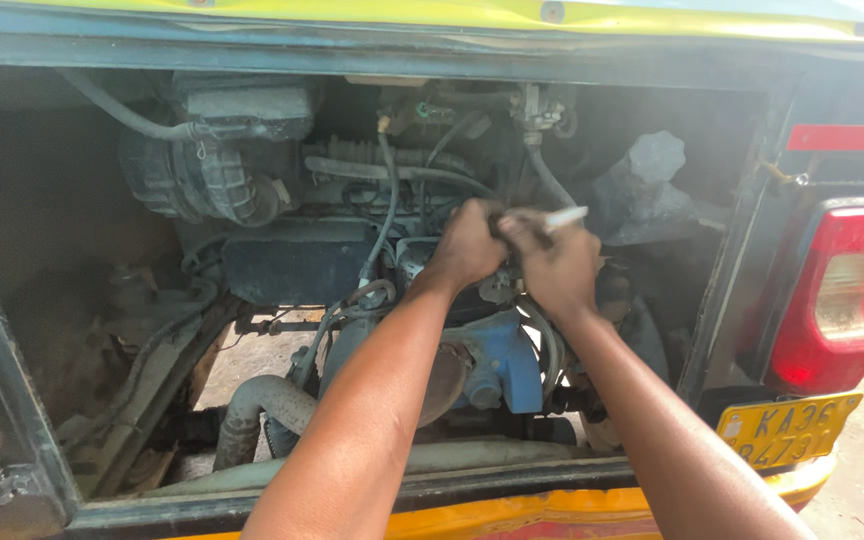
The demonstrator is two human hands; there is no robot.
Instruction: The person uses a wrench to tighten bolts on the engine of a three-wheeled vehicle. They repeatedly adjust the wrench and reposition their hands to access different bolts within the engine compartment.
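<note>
Now | left hand closed on dark handle, mid engine bay | right hand clamped on white-tipped tool above blue housing | tool looks stiff, light, maybe greasy; best held by its shaft | red taillight at right

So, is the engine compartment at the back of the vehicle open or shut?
Open. The engine with its hoses is fully exposed, and both the left hand and right hand reach inside it.
</note>
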